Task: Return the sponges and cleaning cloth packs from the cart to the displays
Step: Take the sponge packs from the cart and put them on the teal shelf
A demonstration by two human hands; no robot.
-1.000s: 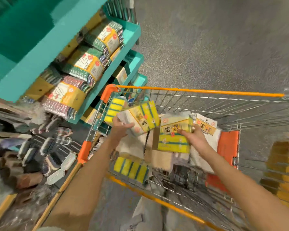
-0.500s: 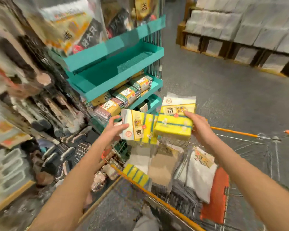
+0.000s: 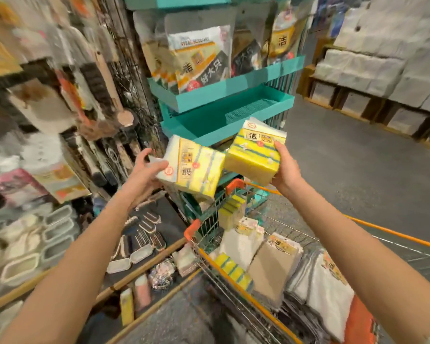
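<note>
My left hand (image 3: 144,171) grips a yellow sponge pack (image 3: 196,167) by its left end, label turned sideways. My right hand (image 3: 284,167) holds a second yellow sponge pack (image 3: 255,155) from its right side, label upright. Both packs hang in the air in front of the teal display rack, just below its bare perforated shelf (image 3: 233,117). Below them stands the wire cart (image 3: 233,276) with orange rim. Inside lie more yellow sponge packs (image 3: 232,270), a tan cloth pack (image 3: 271,271) and white cloth packs (image 3: 330,291).
The teal shelf above (image 3: 224,88) carries large bagged cleaning packs (image 3: 199,58). Brushes and boxes hang and lie on the dark display at left (image 3: 60,227). Grey floor opens to the right, with stacked white packs on pallets (image 3: 387,58) at the far right.
Both hands have lifted the two sponge packs out of the cart and up toward the teal rack. My view has tilted upward from the cart to the shelves.
</note>
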